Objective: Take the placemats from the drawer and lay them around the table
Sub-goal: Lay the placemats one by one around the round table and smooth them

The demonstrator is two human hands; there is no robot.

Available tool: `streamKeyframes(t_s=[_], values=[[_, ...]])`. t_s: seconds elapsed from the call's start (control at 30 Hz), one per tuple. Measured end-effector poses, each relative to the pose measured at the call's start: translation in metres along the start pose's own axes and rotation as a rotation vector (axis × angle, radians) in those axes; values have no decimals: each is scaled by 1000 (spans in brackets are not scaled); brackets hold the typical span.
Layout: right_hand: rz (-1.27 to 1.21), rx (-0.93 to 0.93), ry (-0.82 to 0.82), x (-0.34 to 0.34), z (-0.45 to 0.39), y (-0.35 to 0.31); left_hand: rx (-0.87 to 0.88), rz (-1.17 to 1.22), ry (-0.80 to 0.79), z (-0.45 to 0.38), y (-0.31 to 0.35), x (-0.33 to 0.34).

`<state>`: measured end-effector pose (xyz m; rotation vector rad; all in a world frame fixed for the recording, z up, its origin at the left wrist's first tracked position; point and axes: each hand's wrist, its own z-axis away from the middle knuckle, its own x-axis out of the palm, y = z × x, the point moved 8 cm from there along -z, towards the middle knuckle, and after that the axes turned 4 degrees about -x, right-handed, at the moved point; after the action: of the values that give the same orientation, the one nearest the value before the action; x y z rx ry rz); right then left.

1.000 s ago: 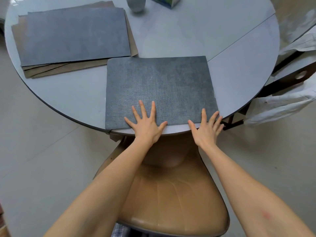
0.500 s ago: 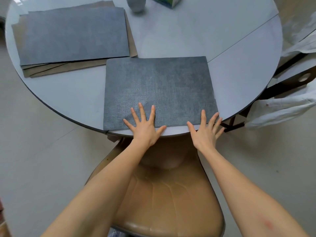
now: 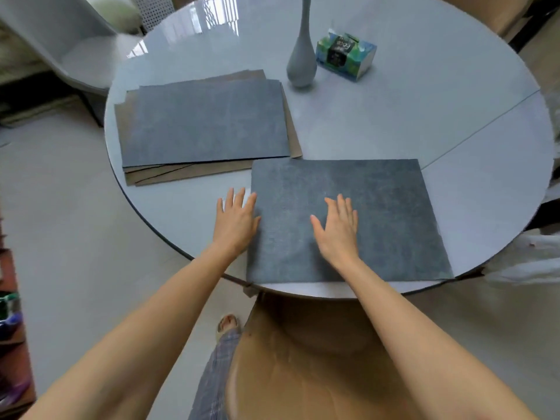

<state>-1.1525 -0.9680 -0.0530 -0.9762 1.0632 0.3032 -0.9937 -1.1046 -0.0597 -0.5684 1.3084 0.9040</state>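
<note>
Grey placemat (image 3: 363, 219) lies flat at the near edge of the round surface (image 3: 394, 116), both hands spread on or beside it.

The right hand (image 3: 338, 230) rests open and flat on the mat, gripping nothing; the left hand (image 3: 236, 221) lies open across its left edge, partly on bare surface. The mat's near-left corner overhangs the rim. The stack of placemats (image 3: 206, 125) hides its lower sheets. A brown chair (image 3: 303, 374) sits tucked under the rim. Open room lies right of the vase (image 3: 301, 60) and tissue box (image 3: 345, 54).

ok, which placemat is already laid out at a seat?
The single grey placemat at the table's near edge, above the brown chair, with the right hand flat on it. The others sit stacked in a pile further left.
</note>
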Motion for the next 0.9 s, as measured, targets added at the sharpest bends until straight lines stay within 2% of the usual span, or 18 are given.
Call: streamKeyframes(t_s=[0.13,0.27,0.43,0.57,0.7,0.8,0.9], values=[[-85,17,-40,43,-55,-63,47,-8,10,-63,-44,-10],[-150,77,27,64,-118,-94,104,-5,4,-120,-73,-11],[-13,318,178,57,-174,-83,161,2,-58,-164,-77,2],[18,487,219,55,-194,-74,220,-86,-93,-180,-69,9],[15,617,234,47,-214,-69,301,-173,-52,-181,-67,14],[-42,657,282,53,-220,-73,330,-192,-42,-185,-69,16],[-121,608,363,51,-220,-76,332,-196,-44,-190,-67,16]])
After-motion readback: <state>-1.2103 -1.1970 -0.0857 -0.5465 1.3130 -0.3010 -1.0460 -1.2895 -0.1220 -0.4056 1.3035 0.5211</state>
